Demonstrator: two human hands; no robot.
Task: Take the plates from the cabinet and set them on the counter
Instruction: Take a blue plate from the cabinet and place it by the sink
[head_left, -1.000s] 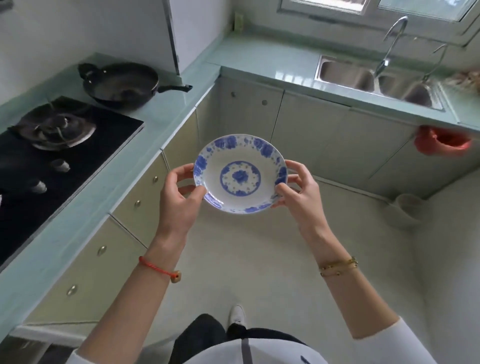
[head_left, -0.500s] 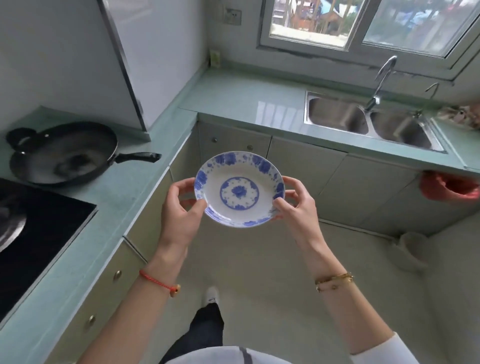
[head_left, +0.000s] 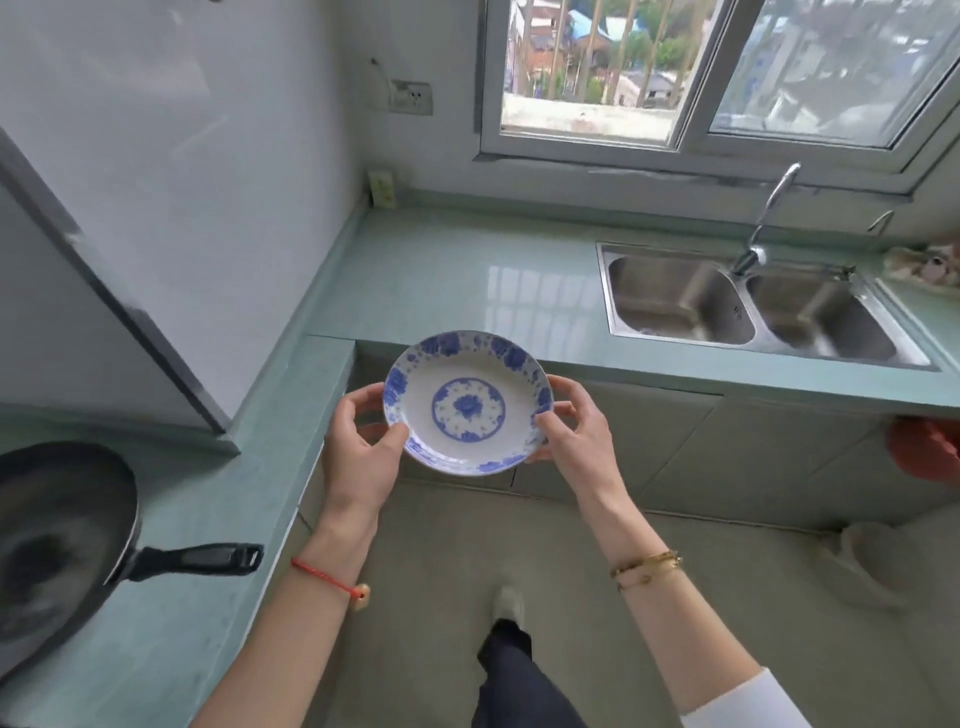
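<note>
At the near left a black pan (head_left: 62, 535) is seen resting on the counter (head_left: 176, 639), with its handle pointing right. Further right, the left hand (head_left: 358, 462) is clamped on the left rim of a blue-and-white plate (head_left: 467, 405), the thumb laid on the upper face and the fingers curled beneath. The plate is held in the air just in front of the counter's inner corner and above the floor. It is roughly level, its face turned up, and it is not yet set down. Its right rim is gripped in the same way by the right hand (head_left: 576, 441). The plate is judged to be glazed ceramic: stiff, fairly light, slippery on the glaze, and liable to chip or shatter if it is dropped or knocked on the counter edge. Opposite sides of the rim are thought the safest hold, as is used here; a one-handed pinch would be less secure. The bare stretch of counter beyond the plate, left of the sink (head_left: 675, 306) and tap (head_left: 774, 208), is judged a suitable spot. A slow, flat lowering is called for.
</note>
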